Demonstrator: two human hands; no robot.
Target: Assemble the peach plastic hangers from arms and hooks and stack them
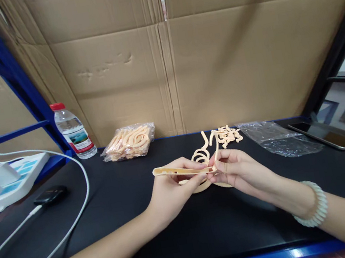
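My left hand (169,192) is closed, pinching a long, flat cream-coloured strip (170,171) between thumb and fingers. The strip lies almost level, with its rounded end sticking out to the left. My right hand (245,171) is closed at the strip's right end, where a thin cream-coloured rod-like piece (217,145) rises from the fingertips. Whether the two pieces are joined there is hidden by the fingers. Behind and below the hands, curved cream-coloured pieces (200,155) lie on the black tabletop (167,248), partly covered by the hands.
Behind my right hand is a pile of small cream-coloured pieces (229,137). A filled plastic bag (131,141) and a water bottle (75,135) stand back left. A transparent bag (279,139) and a dark tablet-like device (327,136) lie right. Left are a power strip (31,178) and white cable (86,197).
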